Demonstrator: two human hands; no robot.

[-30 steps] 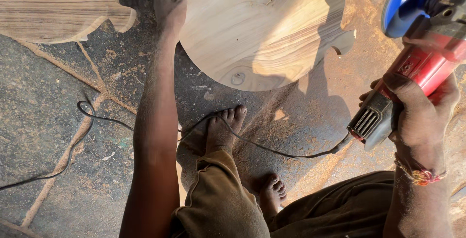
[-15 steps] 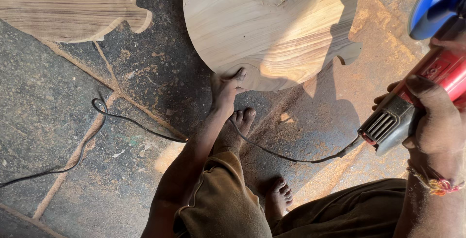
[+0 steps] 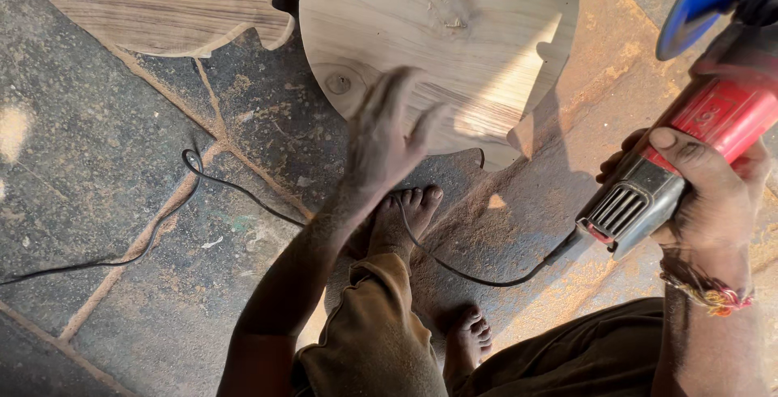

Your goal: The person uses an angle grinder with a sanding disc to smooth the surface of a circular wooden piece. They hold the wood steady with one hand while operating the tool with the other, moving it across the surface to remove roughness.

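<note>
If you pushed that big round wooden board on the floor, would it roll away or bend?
Probably neither. The round wooden board lies flat on the stone floor, so it would likely slide, not roll. It looks thick and solid, so likely stiff and fairly heavy. Sawdust underneath may make it slip more easily. The left hand hovers near its edge.

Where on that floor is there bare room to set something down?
Bare stone floor lies left of the thin black power cord, below the lobed wooden board. It is crowded around the round pale wooden panel and bare feet.
</note>
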